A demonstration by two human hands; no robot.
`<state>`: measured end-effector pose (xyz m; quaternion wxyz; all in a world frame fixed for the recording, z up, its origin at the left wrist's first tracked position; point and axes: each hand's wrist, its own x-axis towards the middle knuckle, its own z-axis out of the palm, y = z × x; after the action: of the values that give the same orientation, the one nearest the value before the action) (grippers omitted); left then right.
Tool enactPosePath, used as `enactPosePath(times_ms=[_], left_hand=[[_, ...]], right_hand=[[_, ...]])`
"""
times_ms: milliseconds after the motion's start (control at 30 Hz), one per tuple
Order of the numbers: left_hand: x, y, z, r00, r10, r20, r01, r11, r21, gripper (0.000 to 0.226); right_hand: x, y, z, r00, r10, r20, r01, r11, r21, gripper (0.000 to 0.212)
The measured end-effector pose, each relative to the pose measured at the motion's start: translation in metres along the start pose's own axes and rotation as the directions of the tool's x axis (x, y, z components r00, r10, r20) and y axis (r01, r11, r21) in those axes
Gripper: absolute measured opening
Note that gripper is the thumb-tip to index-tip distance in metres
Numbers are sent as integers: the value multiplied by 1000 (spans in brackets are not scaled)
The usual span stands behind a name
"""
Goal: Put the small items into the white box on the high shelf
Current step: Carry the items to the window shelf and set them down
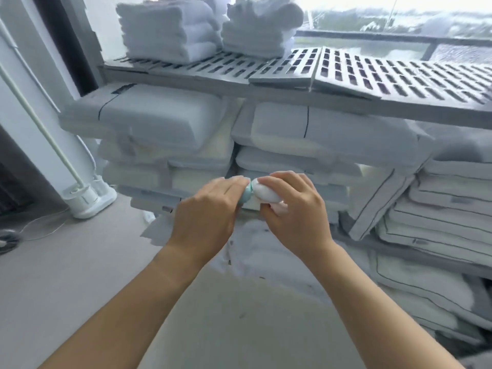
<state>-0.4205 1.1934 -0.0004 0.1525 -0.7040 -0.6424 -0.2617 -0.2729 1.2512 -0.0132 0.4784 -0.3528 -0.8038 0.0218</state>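
Two hands – L (206, 211), R (294, 209) – gripping smooth rounded white item (267, 193), teal cap (246, 195)

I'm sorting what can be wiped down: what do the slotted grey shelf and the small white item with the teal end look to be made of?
The slotted grey shelf looks like moulded plastic or coated metal: matt, with even rectangular slots. The small white item with the teal end, held between the left hand and right hand, looks like smooth, slightly glossy plastic; blur leaves this uncertain.

Fluffy cloth towels (170, 30) on matt, perforated grey shelf (346, 73).
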Motion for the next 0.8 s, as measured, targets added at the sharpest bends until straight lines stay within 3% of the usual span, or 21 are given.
enactPosePath(times_ms=[300, 800], left_hand=[[109, 58, 26, 977, 87, -196, -71, 994, 88, 33], [234, 50, 29, 904, 233, -358, -184, 969, 166, 32]], right_hand=[[81, 95, -48, 985, -90, -144, 93, 996, 16, 32], [190, 155, -48, 925, -180, -336, 173, 984, -52, 34]])
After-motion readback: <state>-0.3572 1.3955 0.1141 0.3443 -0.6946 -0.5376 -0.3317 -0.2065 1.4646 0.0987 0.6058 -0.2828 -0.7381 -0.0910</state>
